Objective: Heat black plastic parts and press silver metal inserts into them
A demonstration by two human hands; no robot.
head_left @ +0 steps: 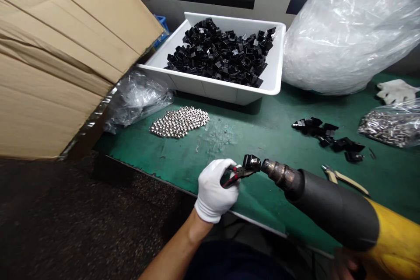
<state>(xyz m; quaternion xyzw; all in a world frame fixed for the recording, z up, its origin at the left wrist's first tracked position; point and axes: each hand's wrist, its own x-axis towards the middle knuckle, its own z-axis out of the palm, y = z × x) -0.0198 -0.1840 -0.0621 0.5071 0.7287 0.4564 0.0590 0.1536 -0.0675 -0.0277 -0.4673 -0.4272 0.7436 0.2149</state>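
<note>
My left hand (217, 188), in a white glove, is closed around red-and-black pliers (241, 172) near the table's front edge. A small black plastic part (252, 162) with a shiny metal piece sits at the jaws of the pliers. Close to its right side is the metal nozzle of a yellow and black heat gun (334, 205). Low at the right, my right hand (349, 267) shows only in part, dark and blurred, under the gun's body; its grip is mostly hidden.
Behind stands a white tray (243, 94) of black parts. Metal nuts (180, 121) lie left of centre, with a cardboard box (65, 52) beyond. To the right are loose black parts (328, 133), cream-handled pliers (348, 181), bagged metal pieces (390, 127), a glove (397, 91) and a large plastic bag (348, 30).
</note>
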